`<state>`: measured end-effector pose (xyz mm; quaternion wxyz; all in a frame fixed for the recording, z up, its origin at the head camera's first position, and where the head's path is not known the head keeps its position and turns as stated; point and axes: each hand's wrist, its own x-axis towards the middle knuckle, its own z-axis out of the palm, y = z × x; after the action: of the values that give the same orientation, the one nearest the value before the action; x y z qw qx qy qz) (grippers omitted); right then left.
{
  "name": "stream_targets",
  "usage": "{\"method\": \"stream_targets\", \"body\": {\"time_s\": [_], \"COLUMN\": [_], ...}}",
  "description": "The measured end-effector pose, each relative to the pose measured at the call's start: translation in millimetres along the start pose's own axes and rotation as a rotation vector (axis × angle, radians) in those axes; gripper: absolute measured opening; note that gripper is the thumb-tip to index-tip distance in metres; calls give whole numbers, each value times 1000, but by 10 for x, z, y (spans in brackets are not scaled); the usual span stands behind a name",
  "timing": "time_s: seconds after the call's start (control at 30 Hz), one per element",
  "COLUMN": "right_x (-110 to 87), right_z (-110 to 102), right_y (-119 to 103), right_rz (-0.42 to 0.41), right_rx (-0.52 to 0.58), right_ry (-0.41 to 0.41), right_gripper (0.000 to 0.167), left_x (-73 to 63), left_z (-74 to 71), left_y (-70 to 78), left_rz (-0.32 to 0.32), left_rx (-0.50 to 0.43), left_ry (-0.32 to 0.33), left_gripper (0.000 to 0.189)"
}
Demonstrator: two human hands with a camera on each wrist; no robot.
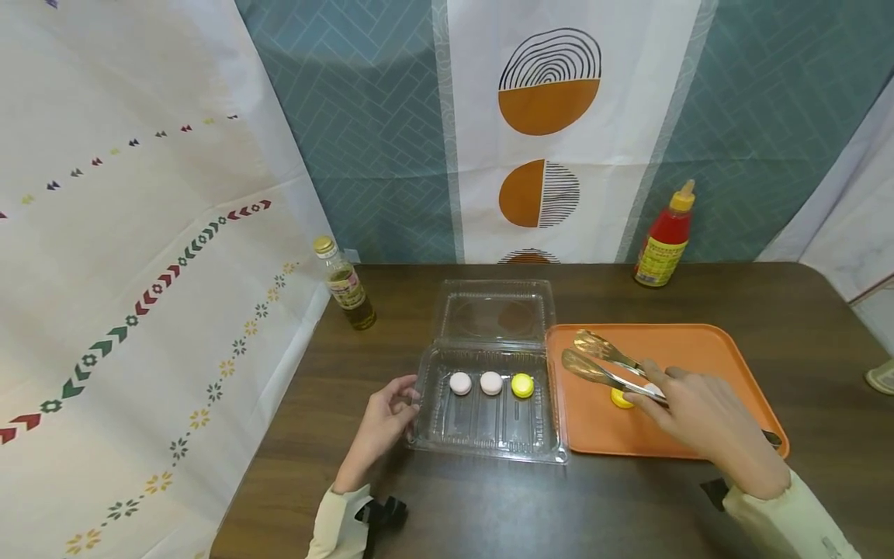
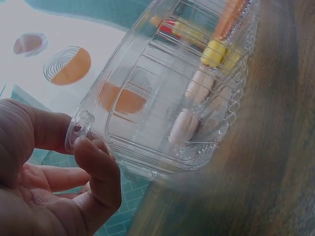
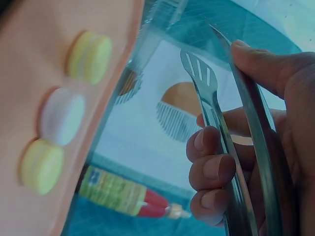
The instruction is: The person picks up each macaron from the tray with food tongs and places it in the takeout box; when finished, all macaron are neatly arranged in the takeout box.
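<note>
In the head view, my left hand pinches the left rim of a clear plastic clamshell box. Its lid lies folded back. Two pale pink macarons and a yellow macaron sit in a row inside. My right hand grips metal tongs over the orange tray; their slotted ends stand apart with nothing between them. On the tray, the right wrist view shows a yellow macaron, a whitish one and another yellow one. The right hand partly hides these in the head view.
An oil bottle with a yellow cap stands at the back left of the dark wooden table. A red sauce bottle is behind the tray. Patterned cloths hang at the back and left. Something pale shows at the right edge.
</note>
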<state>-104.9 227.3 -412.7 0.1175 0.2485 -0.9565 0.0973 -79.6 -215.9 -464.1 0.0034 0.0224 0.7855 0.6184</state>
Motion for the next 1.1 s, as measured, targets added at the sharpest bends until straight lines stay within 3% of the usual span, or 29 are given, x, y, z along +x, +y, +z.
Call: {"method": "stream_targets", "body": {"time_s": [0.33,0.63,0.8,1.0,1.1], "right_x": [-322,-529,-681,-836,-905], "right_z": [47,-20,-21,-53,-47], "right_y": [191,278,365,511,563], "right_rz": [62,224,252,327,344], "right_rx": [-40,-23,-21,-30,-42], "right_ry": [36,-124,-94,-125,-92], "right_gripper": [51,57,51,50,51], "left_x": [-1,3,-5,5,11], "left_z": [13,24,16,9,4], "left_y": [-28,-21,-13,-18,-13], "left_rz": [3,-7,-5,-5,1], "left_rx": [3,-5,-10,-26,-22], "left_ry": [-42,-32,-18,-5,-3], "left_gripper": [47,47,47,47,47]}}
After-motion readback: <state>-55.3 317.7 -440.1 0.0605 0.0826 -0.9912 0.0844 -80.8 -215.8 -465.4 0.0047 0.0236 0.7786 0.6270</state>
